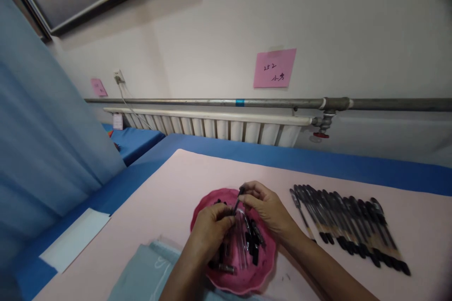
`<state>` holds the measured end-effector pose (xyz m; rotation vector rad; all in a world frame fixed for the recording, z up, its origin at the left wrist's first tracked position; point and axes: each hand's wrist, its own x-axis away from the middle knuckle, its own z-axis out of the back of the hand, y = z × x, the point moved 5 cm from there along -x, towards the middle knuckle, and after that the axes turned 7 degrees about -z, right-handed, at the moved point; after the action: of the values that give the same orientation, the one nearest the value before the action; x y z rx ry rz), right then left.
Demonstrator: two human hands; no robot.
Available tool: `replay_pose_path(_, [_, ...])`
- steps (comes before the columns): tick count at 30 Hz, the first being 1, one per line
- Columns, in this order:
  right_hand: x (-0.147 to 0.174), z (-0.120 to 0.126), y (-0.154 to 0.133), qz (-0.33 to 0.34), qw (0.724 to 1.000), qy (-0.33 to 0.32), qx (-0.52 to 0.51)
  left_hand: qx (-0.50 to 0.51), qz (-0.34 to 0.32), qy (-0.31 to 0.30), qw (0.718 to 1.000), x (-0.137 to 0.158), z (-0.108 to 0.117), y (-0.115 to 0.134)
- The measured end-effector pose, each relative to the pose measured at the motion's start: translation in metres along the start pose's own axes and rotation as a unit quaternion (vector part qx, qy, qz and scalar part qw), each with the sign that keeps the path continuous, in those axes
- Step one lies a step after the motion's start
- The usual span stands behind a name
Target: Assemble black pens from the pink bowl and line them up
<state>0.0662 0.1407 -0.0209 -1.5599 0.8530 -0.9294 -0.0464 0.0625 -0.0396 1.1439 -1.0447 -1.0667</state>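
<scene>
One dark pen piece (238, 201): above the pink bowl (265, 270), lower end hidden by fingers.
Bowl contents: black caps (254, 244) and clear tubes (241, 242), partly covered; smaller bits hard to make out.
Left hand (212, 222): over the bowl's left side, fingers curled, pinching the piece's lower end.
Right hand (263, 203): at the bowl's upper right, thumb and fingers pinching its upper end.
Pens (348, 218): rowed right of the bowl.
Surface: pink sheet (158, 207) beneath the bowl.
Room: radiator (212, 128) beyond it.

pink wall note (275, 69) — "252", below it 小 plus unclear character | smaller pink note (98, 87) — illegible
</scene>
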Motion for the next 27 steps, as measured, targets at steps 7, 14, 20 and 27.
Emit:
replay_pose_path(7, [0.000,-0.004,0.004,-0.010,1.000,-0.018,0.011,-0.026,-0.006,0.004,1.000,-0.001,0.003,0.000])
replay_pose_path(14, [-0.001,-0.003,0.004,-0.034,0.999,-0.027,-0.003,-0.065,-0.034,0.015,0.997,0.000,0.005,0.006])
replay_pose_path(20, [0.002,-0.010,0.007,-0.043,0.998,-0.045,-0.011,-0.051,-0.059,0.001,0.997,0.000,0.004,0.012])
replay_pose_path(27, [0.009,-0.016,0.000,-0.008,0.998,-0.055,0.012,-0.007,-0.049,-0.016,0.999,0.001,0.003,0.015])
